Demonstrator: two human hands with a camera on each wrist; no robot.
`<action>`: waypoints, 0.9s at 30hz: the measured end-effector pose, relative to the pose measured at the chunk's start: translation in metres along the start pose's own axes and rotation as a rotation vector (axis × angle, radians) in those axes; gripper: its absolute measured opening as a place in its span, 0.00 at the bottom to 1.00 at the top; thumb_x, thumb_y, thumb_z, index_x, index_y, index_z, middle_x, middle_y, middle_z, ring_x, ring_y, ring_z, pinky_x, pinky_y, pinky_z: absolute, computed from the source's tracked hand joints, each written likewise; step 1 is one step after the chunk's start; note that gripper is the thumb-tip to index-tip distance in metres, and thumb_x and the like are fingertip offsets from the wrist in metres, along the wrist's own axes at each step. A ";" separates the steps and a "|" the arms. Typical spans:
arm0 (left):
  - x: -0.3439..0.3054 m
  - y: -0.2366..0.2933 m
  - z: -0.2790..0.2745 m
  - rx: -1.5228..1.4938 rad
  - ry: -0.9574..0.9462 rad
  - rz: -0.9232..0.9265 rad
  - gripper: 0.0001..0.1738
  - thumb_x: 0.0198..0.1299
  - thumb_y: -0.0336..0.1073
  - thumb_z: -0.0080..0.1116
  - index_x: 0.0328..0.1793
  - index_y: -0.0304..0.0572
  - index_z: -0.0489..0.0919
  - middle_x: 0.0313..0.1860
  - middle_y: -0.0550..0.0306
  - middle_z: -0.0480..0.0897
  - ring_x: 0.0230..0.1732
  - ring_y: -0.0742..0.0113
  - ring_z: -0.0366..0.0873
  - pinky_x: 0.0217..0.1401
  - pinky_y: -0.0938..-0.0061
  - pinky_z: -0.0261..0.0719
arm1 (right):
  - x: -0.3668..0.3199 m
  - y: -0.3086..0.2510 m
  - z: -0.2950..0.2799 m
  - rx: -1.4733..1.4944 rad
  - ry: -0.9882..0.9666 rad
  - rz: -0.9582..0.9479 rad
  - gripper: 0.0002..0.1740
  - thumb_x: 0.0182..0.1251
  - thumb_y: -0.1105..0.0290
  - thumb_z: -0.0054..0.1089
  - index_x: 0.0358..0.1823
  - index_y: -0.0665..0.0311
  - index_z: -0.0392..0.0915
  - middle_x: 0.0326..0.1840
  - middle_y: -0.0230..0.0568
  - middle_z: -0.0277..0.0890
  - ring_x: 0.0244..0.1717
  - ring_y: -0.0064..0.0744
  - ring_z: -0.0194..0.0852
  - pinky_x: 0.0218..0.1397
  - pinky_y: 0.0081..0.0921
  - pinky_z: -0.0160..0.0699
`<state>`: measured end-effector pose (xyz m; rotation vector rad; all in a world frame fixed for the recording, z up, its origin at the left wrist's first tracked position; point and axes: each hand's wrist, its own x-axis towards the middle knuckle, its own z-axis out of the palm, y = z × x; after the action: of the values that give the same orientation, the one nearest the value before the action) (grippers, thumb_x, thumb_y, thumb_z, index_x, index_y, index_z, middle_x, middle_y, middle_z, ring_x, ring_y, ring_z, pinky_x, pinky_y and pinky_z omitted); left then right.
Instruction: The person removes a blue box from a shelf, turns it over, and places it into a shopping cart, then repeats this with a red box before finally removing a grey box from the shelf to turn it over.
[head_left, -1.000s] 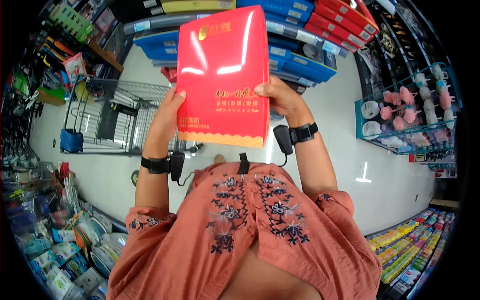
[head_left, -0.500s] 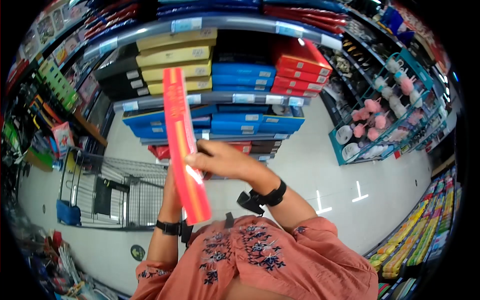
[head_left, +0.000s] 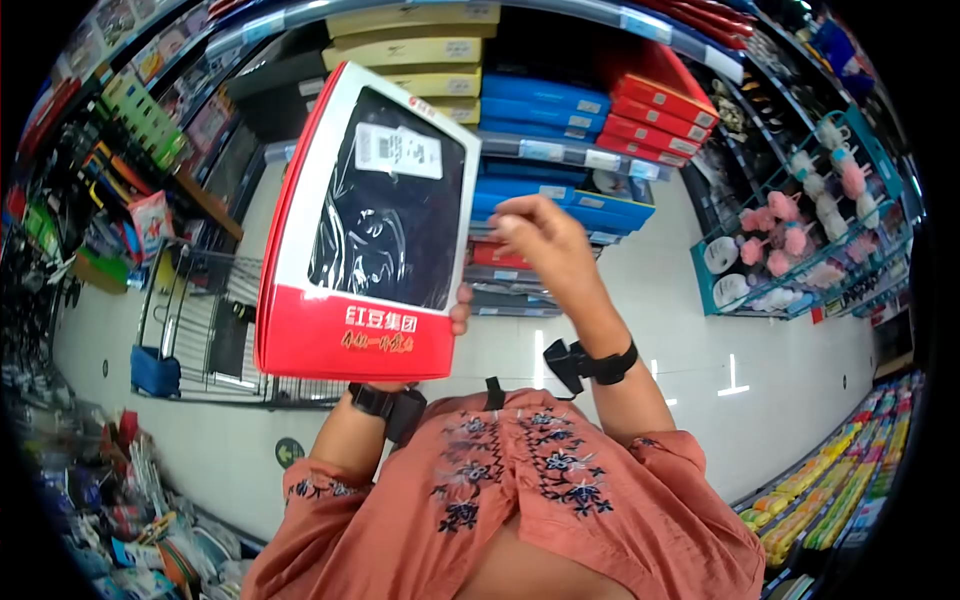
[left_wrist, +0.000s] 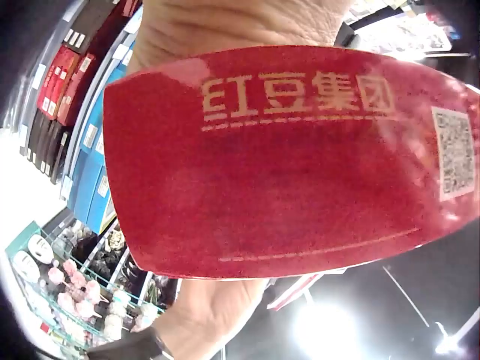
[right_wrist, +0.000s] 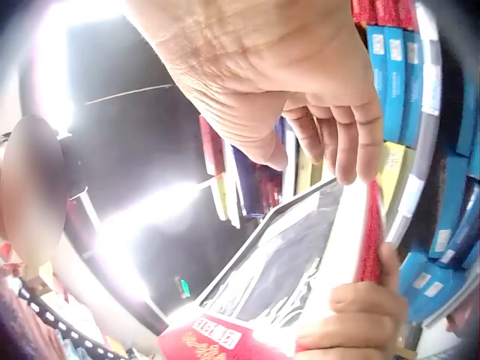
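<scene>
A red-and-white gift box (head_left: 362, 335) is tilted up in front of me, its windowed face toward me. Through the clear window (head_left: 385, 215) shows something dark, with a white barcode label (head_left: 398, 150) near the top. My left hand (head_left: 461, 309) holds the box from beneath, its fingertips curled round the right edge; the box hides most of that hand. In the right wrist view, the left hand's fingers (right_wrist: 352, 315) wrap the red side. My right hand (head_left: 550, 245) is off to the box's right, fingers loosely bent, holding nothing.
Ahead, shelves carry stacks of yellow boxes (head_left: 405, 50), blue boxes (head_left: 540, 105) and red boxes (head_left: 655, 115). A wire shopping cart (head_left: 200, 330) stands at the left. To the right is a teal rack (head_left: 800, 220) with pink and white fluffy items.
The box has turned over, from its red front past its narrow side to the windowed face. My right hand has let go of it and moved right; my left hand still holds it.
</scene>
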<state>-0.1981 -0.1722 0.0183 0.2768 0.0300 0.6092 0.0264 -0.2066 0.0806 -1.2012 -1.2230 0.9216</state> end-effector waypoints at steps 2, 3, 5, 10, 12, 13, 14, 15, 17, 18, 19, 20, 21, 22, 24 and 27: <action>0.003 -0.001 0.000 -0.033 -0.060 -0.043 0.44 0.73 0.61 0.45 0.79 0.29 0.61 0.57 0.36 0.74 0.49 0.53 0.74 0.53 0.64 0.77 | -0.001 0.015 -0.010 -0.003 0.108 0.053 0.22 0.75 0.61 0.62 0.58 0.72 0.75 0.50 0.41 0.81 0.50 0.24 0.78 0.52 0.24 0.79; 0.006 -0.003 -0.001 -0.079 -0.112 -0.063 0.44 0.73 0.61 0.46 0.79 0.28 0.62 0.57 0.35 0.75 0.50 0.52 0.74 0.54 0.63 0.77 | -0.001 0.030 -0.013 -0.016 0.137 0.095 0.26 0.75 0.57 0.62 0.62 0.73 0.73 0.53 0.43 0.80 0.51 0.26 0.79 0.54 0.26 0.79; 0.009 -0.010 -0.005 -0.155 -0.168 -0.100 0.43 0.74 0.61 0.46 0.79 0.28 0.62 0.57 0.35 0.75 0.50 0.52 0.74 0.54 0.63 0.77 | -0.003 0.049 -0.010 0.140 0.072 0.187 0.32 0.75 0.53 0.63 0.67 0.73 0.70 0.58 0.45 0.78 0.54 0.30 0.79 0.59 0.29 0.78; 0.011 -0.022 -0.008 -0.226 -0.092 -0.203 0.40 0.75 0.61 0.43 0.76 0.31 0.65 0.53 0.41 0.72 0.45 0.58 0.70 0.47 0.69 0.72 | -0.007 0.048 0.005 0.473 -0.159 0.323 0.37 0.73 0.49 0.64 0.72 0.70 0.67 0.64 0.45 0.76 0.62 0.35 0.76 0.68 0.36 0.73; 0.018 -0.026 -0.013 -0.286 -0.168 -0.245 0.42 0.75 0.61 0.44 0.76 0.28 0.65 0.55 0.35 0.74 0.46 0.55 0.71 0.48 0.67 0.74 | -0.005 0.058 0.009 0.541 -0.148 0.301 0.37 0.73 0.50 0.65 0.71 0.70 0.68 0.64 0.44 0.76 0.63 0.33 0.76 0.68 0.35 0.73; 0.019 -0.027 -0.013 -0.267 -0.171 -0.249 0.42 0.75 0.61 0.45 0.76 0.27 0.64 0.55 0.36 0.74 0.46 0.55 0.72 0.48 0.68 0.74 | -0.004 0.062 0.011 0.574 -0.144 0.292 0.36 0.73 0.50 0.65 0.71 0.69 0.68 0.63 0.44 0.77 0.63 0.33 0.76 0.68 0.34 0.73; 0.019 -0.027 -0.012 -0.249 -0.173 -0.252 0.42 0.75 0.61 0.45 0.77 0.27 0.64 0.55 0.36 0.74 0.46 0.55 0.72 0.48 0.68 0.74 | -0.005 0.063 0.011 0.611 -0.124 0.295 0.35 0.71 0.51 0.67 0.69 0.68 0.70 0.61 0.42 0.78 0.61 0.31 0.77 0.67 0.33 0.74; 0.019 -0.027 -0.011 -0.232 -0.175 -0.251 0.43 0.74 0.61 0.45 0.77 0.26 0.64 0.54 0.36 0.75 0.45 0.55 0.72 0.47 0.68 0.74 | -0.005 0.064 0.011 0.624 -0.109 0.290 0.34 0.71 0.51 0.67 0.68 0.68 0.71 0.59 0.42 0.79 0.60 0.30 0.78 0.66 0.33 0.75; 0.023 -0.026 -0.014 -0.217 -0.203 -0.259 0.44 0.74 0.62 0.45 0.77 0.25 0.63 0.56 0.34 0.74 0.46 0.54 0.72 0.48 0.67 0.74 | -0.005 0.066 0.013 0.648 -0.085 0.287 0.32 0.70 0.52 0.68 0.65 0.68 0.73 0.57 0.41 0.81 0.57 0.30 0.79 0.65 0.32 0.76; 0.024 -0.025 -0.016 -0.209 -0.217 -0.262 0.44 0.74 0.62 0.45 0.78 0.24 0.62 0.58 0.33 0.74 0.47 0.54 0.72 0.48 0.67 0.74 | -0.004 0.065 0.014 0.660 -0.072 0.274 0.30 0.69 0.53 0.69 0.63 0.67 0.74 0.54 0.41 0.82 0.55 0.30 0.81 0.62 0.32 0.79; 0.024 -0.023 -0.018 -0.186 -0.215 -0.262 0.45 0.74 0.62 0.44 0.78 0.23 0.62 0.59 0.32 0.74 0.48 0.53 0.73 0.49 0.67 0.75 | -0.004 0.064 0.015 0.659 -0.065 0.286 0.30 0.69 0.53 0.69 0.62 0.67 0.74 0.53 0.41 0.82 0.55 0.31 0.82 0.62 0.31 0.79; 0.026 -0.021 -0.019 -0.162 -0.215 -0.263 0.45 0.74 0.61 0.44 0.78 0.22 0.61 0.60 0.31 0.74 0.49 0.52 0.74 0.49 0.66 0.76 | -0.004 0.062 0.015 0.657 -0.056 0.296 0.30 0.69 0.53 0.69 0.62 0.67 0.74 0.53 0.41 0.82 0.55 0.31 0.82 0.62 0.31 0.80; 0.027 -0.020 -0.019 -0.137 -0.217 -0.266 0.46 0.74 0.61 0.44 0.78 0.21 0.61 0.62 0.31 0.74 0.50 0.51 0.75 0.50 0.66 0.77 | -0.003 0.059 0.014 0.655 -0.045 0.304 0.29 0.69 0.53 0.69 0.62 0.67 0.74 0.52 0.41 0.83 0.55 0.31 0.82 0.62 0.31 0.80; 0.025 -0.017 -0.017 -0.058 -0.121 -0.259 0.44 0.75 0.63 0.42 0.79 0.27 0.62 0.60 0.28 0.75 0.50 0.48 0.77 0.52 0.62 0.78 | -0.002 0.057 0.010 0.694 -0.053 0.347 0.28 0.68 0.57 0.70 0.61 0.68 0.74 0.53 0.40 0.82 0.55 0.30 0.82 0.63 0.30 0.80; 0.018 -0.009 -0.022 0.159 0.045 -0.226 0.42 0.76 0.62 0.42 0.78 0.29 0.64 0.62 0.32 0.76 0.55 0.49 0.78 0.57 0.60 0.79 | 0.004 0.068 0.011 0.779 0.012 0.290 0.27 0.68 0.60 0.71 0.61 0.68 0.75 0.53 0.39 0.82 0.55 0.29 0.82 0.63 0.30 0.80; -0.002 0.021 -0.123 0.419 0.064 0.025 0.37 0.78 0.59 0.41 0.77 0.34 0.66 0.64 0.41 0.78 0.60 0.54 0.77 0.63 0.60 0.78 | 0.009 0.070 0.002 0.768 0.061 0.254 0.28 0.66 0.65 0.73 0.64 0.65 0.73 0.55 0.37 0.82 0.55 0.27 0.81 0.63 0.29 0.79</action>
<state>-0.2247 -0.1266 -0.0951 0.6641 0.2174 0.6335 0.0317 -0.1858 0.0138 -0.7525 -0.5650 1.3681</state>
